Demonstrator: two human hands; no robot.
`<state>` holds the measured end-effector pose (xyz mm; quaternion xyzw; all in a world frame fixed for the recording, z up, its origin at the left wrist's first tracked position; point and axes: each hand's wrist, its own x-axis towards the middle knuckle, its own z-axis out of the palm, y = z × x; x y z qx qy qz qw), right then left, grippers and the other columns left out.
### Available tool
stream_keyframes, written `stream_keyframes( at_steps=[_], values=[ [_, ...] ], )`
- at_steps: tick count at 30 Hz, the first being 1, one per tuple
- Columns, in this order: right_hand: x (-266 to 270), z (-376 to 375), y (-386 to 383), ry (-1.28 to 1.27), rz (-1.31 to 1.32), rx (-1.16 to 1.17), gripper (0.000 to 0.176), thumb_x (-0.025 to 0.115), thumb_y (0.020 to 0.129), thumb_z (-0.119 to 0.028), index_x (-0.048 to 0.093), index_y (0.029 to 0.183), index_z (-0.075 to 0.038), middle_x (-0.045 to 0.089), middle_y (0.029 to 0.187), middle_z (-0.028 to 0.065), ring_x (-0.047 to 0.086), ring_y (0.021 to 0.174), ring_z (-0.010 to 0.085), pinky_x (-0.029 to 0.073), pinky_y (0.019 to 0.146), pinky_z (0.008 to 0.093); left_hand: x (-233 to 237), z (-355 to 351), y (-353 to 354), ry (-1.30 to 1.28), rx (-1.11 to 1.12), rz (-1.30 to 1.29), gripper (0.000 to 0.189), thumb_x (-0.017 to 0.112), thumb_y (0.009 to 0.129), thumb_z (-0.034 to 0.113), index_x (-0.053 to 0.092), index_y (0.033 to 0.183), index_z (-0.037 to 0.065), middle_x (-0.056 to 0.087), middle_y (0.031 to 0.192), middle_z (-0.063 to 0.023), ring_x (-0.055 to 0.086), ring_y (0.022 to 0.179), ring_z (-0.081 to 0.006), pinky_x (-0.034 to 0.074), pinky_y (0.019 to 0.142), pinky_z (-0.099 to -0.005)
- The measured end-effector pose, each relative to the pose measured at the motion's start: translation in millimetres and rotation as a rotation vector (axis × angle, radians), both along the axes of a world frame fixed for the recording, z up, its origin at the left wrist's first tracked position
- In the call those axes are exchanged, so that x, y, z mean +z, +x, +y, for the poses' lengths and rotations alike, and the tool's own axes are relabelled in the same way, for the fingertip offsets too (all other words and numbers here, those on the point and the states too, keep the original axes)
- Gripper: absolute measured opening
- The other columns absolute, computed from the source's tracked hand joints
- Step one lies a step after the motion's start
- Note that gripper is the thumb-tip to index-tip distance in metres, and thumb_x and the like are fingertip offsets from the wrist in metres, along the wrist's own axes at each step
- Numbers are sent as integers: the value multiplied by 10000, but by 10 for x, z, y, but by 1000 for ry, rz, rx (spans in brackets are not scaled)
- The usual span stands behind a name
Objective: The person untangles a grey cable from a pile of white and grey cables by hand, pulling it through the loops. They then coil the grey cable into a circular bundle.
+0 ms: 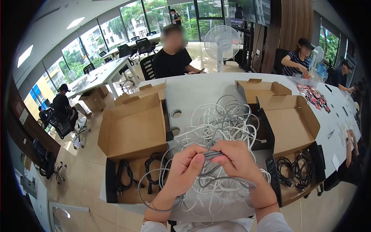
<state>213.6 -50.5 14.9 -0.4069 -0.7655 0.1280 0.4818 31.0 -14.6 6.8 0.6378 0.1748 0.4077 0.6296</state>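
Note:
My left hand [189, 164] and my right hand [234, 156] meet over the middle of the table, both closed around a bundled grey cable [211, 155]. Loops of that grey cable hang to the left of my left wrist and below my right palm. Under and beyond my hands lies a tangled heap of white and grey cables [216, 131]. To the left, an open cardboard box [133, 120] holds coiled black cables [154, 168]. Another open box [288, 123] on the right also has coiled black cables [295, 170] inside.
More open boxes stand behind these two. Two tape rolls [176, 113] sit left of the heap. Across the white table [193, 87] a person [172, 56] sits near a standing fan [221, 44]. Red packets [313, 96] lie at the far right, where other people sit.

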Motion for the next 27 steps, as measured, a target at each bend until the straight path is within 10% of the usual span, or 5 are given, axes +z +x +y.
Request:
stream_keyframes(
  at_steps=[6,15,27],
  values=[
    [43,-57,-18,-69,222,22,152,600,874,-163,577,835,-18,512,621,66,480,508,177,370,486,267,-67,-51,79,88,103,-251,424,576,891,68,352,1251,50,527,818,6,427,677,-21,304,572,-149],
    [1,-101,29,-126,567,-63,229,540,939,-201,559,839,5,480,635,-28,376,596,37,304,525,199,18,8,123,27,-151,-99,224,543,930,132,455,1094,8,532,772,-24,470,696,-64,379,608,-204],
    [-19,-109,-55,-119,508,-13,271,529,946,-242,554,839,5,490,680,-13,385,605,47,312,536,207,-52,115,56,-243,-344,-313,407,407,952,481,382,806,102,267,555,43,212,464,-80,178,454,-268]
  ],
)
